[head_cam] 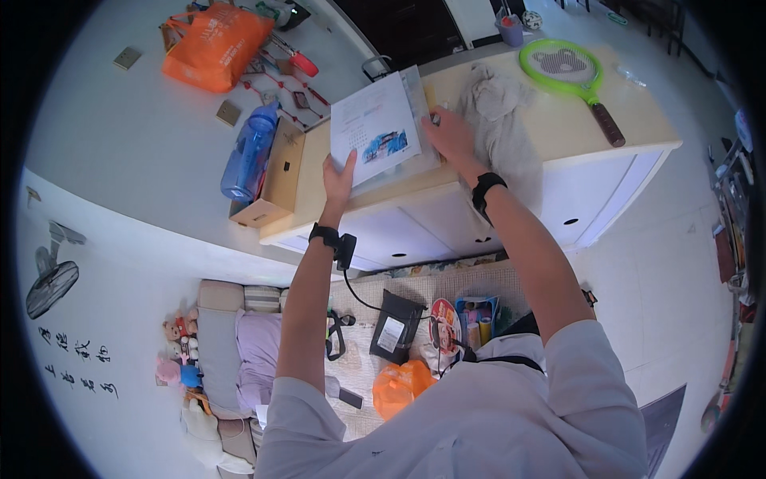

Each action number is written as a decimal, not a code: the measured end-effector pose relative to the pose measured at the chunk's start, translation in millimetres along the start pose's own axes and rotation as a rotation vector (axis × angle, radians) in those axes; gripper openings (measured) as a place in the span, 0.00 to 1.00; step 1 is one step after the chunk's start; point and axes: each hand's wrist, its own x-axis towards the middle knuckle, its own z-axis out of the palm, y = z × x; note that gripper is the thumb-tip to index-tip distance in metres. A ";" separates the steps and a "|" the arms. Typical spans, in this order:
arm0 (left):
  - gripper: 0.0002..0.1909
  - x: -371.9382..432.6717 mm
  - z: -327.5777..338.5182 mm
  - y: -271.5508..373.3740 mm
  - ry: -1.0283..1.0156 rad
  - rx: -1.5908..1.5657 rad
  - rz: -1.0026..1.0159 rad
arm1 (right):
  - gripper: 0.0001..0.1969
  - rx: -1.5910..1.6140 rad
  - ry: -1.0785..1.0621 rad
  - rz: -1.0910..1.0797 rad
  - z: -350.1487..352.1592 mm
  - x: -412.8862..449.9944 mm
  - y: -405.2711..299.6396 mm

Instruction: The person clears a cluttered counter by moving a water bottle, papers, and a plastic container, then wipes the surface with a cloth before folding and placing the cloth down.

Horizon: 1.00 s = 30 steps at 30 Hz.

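Observation:
My left hand (339, 176) holds the lower left edge of a printed paper sheet (374, 129) with a blue picture, its thumb on top. Beneath and to the right of the sheet shows a clear plastic folder or sleeve (426, 157). At the right edge of this stack is my right hand (450, 135), fingers curled; whether it grips something is unclear, as small items beside it are partly hidden. A crumpled grey cloth (499, 114) lies just right of my right hand and hangs over the cabinet's front edge.
On the cabinet top (643, 114) lies a green racket-shaped swatter (562, 66). A cardboard box (278, 179) and blue plastic bottle (251, 152) stand at the left. An orange bag (218, 45) hangs beyond. Below are a sofa, a black package (398, 326) and an orange plastic bag (401, 389).

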 end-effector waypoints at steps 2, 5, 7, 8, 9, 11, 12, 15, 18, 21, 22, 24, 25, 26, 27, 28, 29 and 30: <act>0.34 -2.1 -1.6 6.4 -0.091 -0.141 0.066 | 0.16 -0.040 0.058 -0.056 3.0 -2.7 1.9; 0.31 -1.3 -3.2 5.7 -0.058 -0.145 0.059 | 0.14 -0.111 0.114 -0.140 5.0 -1.0 2.7; 0.30 1.6 -5.4 8.8 -0.178 -0.174 0.153 | 0.13 -0.146 0.105 -0.160 4.9 0.2 1.0; 0.30 3.1 -5.1 8.3 -0.179 -0.173 0.153 | 0.14 -0.181 0.035 -0.130 4.8 0.6 0.3; 0.32 7.5 -6.9 5.6 -0.157 -0.091 0.138 | 0.14 -0.210 -0.034 -0.104 5.4 1.5 -1.9; 0.35 8.9 -13.3 -1.6 -0.128 -0.004 0.123 | 0.13 -0.206 0.009 -0.132 10.6 -2.4 -8.0; 0.36 6.0 -4.3 7.3 -0.137 -0.029 -0.018 | 0.12 -0.224 0.064 -0.145 8.8 0.9 -1.6; 0.40 -2.4 -2.4 24.7 -0.171 -0.032 -0.161 | 0.12 -0.216 0.038 -0.107 4.9 2.4 3.0; 0.43 -8.5 -3.2 26.1 -0.151 0.017 -0.141 | 0.12 -0.141 0.047 -0.112 2.9 0.0 2.7; 0.42 -8.2 -5.7 13.6 -0.095 0.064 -0.108 | 0.12 -0.120 0.032 -0.091 3.1 -4.3 -3.6; 0.42 -7.4 -5.9 11.3 -0.093 0.079 -0.093 | 0.12 -0.117 0.034 -0.089 2.6 -5.5 -4.9; 0.42 -8.4 -4.0 10.9 -0.102 0.057 -0.133 | 0.12 -0.143 0.019 -0.068 1.7 -6.4 -5.6; 0.42 -10.2 -2.2 12.7 -0.111 0.034 -0.176 | 0.12 -0.145 0.021 -0.065 0.8 -6.1 -4.6; 0.42 -13.3 0.4 14.3 -0.114 0.033 -0.175 | 0.12 -0.160 0.026 -0.052 0.1 -6.0 -4.0; 0.45 -16.3 3.9 16.6 -0.102 -0.034 -0.198 | 0.12 -0.174 0.033 -0.042 -0.9 -4.4 -2.7; 0.47 -17.6 6.0 18.8 -0.089 -0.100 -0.221 | 0.12 -0.175 0.036 -0.043 -1.9 -2.4 -1.8; 0.47 -17.8 7.2 21.0 -0.089 -0.102 -0.218 | 0.13 -0.206 0.024 -0.020 -3.0 -0.1 -1.0; 0.48 -19.0 4.2 16.7 -0.101 -0.152 -0.259 | 0.13 -0.230 0.005 -0.001 -1.4 -0.6 -3.8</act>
